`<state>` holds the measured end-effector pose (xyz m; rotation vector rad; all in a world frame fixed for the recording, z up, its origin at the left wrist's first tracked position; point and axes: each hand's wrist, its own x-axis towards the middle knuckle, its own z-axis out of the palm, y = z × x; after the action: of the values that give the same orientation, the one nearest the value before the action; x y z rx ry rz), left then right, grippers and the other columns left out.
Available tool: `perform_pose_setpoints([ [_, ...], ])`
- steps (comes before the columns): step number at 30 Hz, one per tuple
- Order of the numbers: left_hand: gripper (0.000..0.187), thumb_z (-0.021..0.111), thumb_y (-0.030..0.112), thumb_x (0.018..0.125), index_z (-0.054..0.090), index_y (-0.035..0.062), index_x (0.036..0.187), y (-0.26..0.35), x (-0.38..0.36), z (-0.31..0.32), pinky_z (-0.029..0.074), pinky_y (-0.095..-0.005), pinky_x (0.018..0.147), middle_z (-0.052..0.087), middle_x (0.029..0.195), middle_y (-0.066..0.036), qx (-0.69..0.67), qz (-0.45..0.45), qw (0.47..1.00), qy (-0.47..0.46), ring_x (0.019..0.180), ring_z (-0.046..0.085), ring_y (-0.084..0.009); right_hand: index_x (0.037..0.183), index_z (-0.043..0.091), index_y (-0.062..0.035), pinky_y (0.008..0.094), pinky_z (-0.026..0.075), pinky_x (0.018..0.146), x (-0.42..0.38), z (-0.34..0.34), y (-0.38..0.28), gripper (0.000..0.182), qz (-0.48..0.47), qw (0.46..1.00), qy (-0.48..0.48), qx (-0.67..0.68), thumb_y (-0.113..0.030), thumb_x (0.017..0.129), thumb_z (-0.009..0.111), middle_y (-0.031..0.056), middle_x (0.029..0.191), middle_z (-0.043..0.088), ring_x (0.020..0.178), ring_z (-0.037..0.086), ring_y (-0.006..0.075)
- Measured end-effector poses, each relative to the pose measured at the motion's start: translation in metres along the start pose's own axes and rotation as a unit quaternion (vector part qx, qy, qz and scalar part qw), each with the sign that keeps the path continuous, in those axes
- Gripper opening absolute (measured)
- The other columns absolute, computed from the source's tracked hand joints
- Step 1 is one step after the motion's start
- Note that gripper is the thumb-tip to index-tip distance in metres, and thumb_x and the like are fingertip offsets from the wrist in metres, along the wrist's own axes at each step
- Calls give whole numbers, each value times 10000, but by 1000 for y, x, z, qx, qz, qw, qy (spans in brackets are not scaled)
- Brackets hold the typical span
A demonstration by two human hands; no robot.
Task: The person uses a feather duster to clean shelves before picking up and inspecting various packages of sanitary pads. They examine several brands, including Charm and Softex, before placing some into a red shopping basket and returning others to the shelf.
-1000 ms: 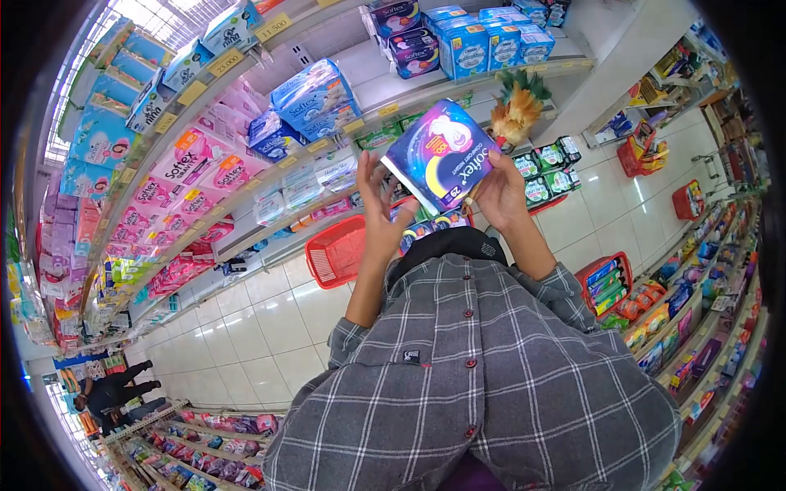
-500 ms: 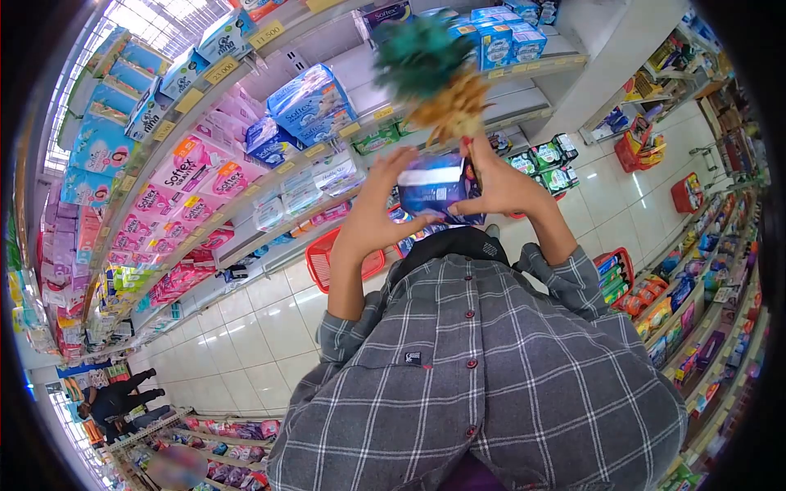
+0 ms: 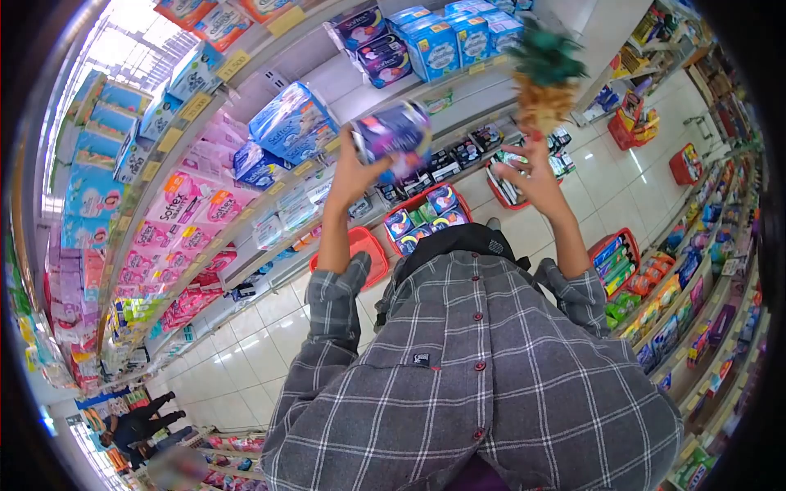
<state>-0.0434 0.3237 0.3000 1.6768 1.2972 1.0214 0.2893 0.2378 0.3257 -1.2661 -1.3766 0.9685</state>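
My left hand [image 3: 352, 168] is raised toward the shelves and grips a purple pack of sanitary pads [image 3: 395, 131], held up in front of the middle shelf [image 3: 458, 86]. My right hand [image 3: 534, 173] is lifted to the right of it and holds a green and yellow feather duster [image 3: 544, 75] by its lower end, its head pointing up. The duster is blurred. Both arms wear grey checked sleeves.
Shelves of pink and blue pad packs [image 3: 188, 204] run along the left. Blue boxes [image 3: 446, 37] stand on the upper shelf. Red baskets [image 3: 360, 250] [image 3: 610, 258] sit on the tiled floor. A second shelf row [image 3: 704, 311] lines the right. A person [image 3: 135, 425] bends far down the aisle.
Both hands held the purple pack together before. Now my left hand alone has lifted it up and left toward the shelf, and my right hand has swung right with the duster.
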Motion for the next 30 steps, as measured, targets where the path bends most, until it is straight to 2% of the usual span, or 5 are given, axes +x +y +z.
perform_pose_setpoints([
  [5,1050,879,374,616,315,-44,1397,-20,81,-9,387,-404,1005,484,1214,-210,-33,34,983,178,1177,470,-300,1281,300,30,383,514,863,-44,-51,62,741,130,979,134,77,-318,824,768,167,1241,426,1069,586,254],
  [12,986,886,346,611,389,-49,1366,-66,169,-18,388,-404,1007,468,1295,-214,110,55,987,106,1180,481,-318,1275,322,21,387,521,854,-114,-75,103,725,268,925,262,59,-388,839,732,180,1216,471,1050,604,270],
  [23,1017,867,252,689,204,0,1418,-107,180,38,436,-380,982,486,1265,-202,-13,-2,1000,18,1181,501,-290,1230,354,-9,390,522,834,-176,-73,114,674,341,861,363,103,-413,838,725,181,1192,489,1026,613,259],
  [26,904,817,275,759,256,-9,1407,-87,174,37,475,-391,953,500,1241,-191,17,-20,999,30,1161,523,-290,1222,354,-22,389,518,832,-178,-74,118,663,343,864,355,103,-413,837,727,180,1224,465,1028,609,259],
  [30,589,620,394,925,441,-19,1304,-82,169,32,543,-406,844,523,1208,-163,-209,-150,964,64,1115,562,-270,1193,355,-42,395,514,830,-172,-76,121,635,348,862,352,109,-412,836,728,174,1263,436,1038,607,264],
])
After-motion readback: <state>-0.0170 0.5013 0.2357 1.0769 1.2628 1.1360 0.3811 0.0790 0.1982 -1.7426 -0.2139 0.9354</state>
